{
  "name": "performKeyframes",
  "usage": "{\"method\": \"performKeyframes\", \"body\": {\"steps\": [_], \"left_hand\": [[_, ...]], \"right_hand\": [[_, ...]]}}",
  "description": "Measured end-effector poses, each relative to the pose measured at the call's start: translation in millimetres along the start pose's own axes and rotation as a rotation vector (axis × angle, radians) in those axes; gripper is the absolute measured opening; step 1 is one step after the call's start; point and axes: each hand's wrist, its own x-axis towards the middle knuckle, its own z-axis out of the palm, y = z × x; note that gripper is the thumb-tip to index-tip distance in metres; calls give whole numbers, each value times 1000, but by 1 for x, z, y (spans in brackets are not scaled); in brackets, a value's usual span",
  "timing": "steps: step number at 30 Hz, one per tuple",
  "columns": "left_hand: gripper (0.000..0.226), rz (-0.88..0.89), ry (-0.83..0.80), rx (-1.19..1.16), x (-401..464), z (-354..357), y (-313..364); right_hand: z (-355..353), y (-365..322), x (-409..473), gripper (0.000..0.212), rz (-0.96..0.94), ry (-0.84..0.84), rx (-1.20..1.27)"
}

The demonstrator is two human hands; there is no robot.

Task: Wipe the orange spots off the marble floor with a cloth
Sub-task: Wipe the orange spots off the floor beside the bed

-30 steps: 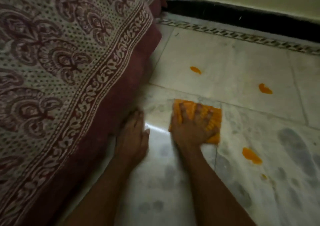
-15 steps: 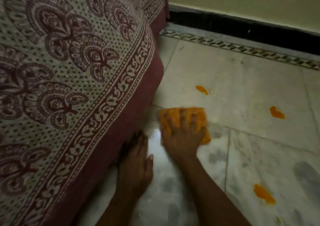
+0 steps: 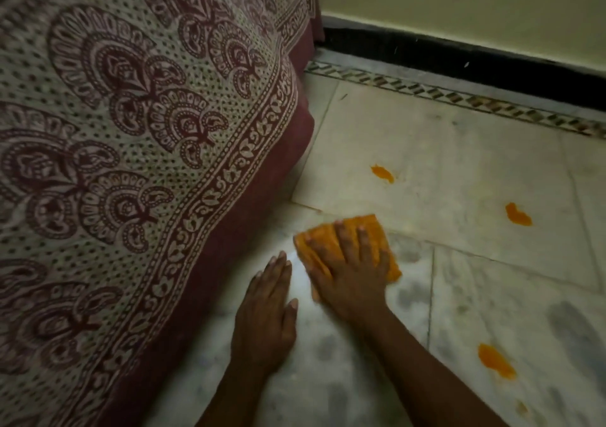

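I press my right hand, fingers spread flat, on the cloth beside the bedspread; left hand braces flat. I'd keep even pressure toward the nearest orange spot.

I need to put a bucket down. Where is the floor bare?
Bare marble lies between the far orange spot and the patterned border strip. It is crowded by the bedspread, where the left hand and the right hand, pressing the cloth, work.
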Motion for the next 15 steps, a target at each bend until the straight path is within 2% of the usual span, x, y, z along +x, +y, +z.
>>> {"method": "performKeyframes", "body": {"steps": [1, 3, 6, 8, 10, 13, 15], "left_hand": [[64, -26, 0, -6, 0, -1, 3], [66, -67, 18, -1, 3, -3, 11], [64, -64, 67, 22, 23, 3, 15], [64, -58, 59, 43, 45, 12, 16], [66, -29, 21, 26, 81, 23, 16], [68, 37, -75, -17, 140, 40, 27], [70, 34, -80, 58, 160, 49, 36]], "right_hand": [[-6, 16, -21, 54, -26, -4, -6], [-23, 52, -33, 57, 88, -26, 4], [-28, 62, 24, 59, 413, -15, 72], [-21, 40, 72, 59, 511, -67, 127], [-12, 33, 98, 56, 316, -107, 105], [-9, 67, 66, 51, -18, 68, -32], [-15, 99, 38, 52, 36, 124, -27]]}}
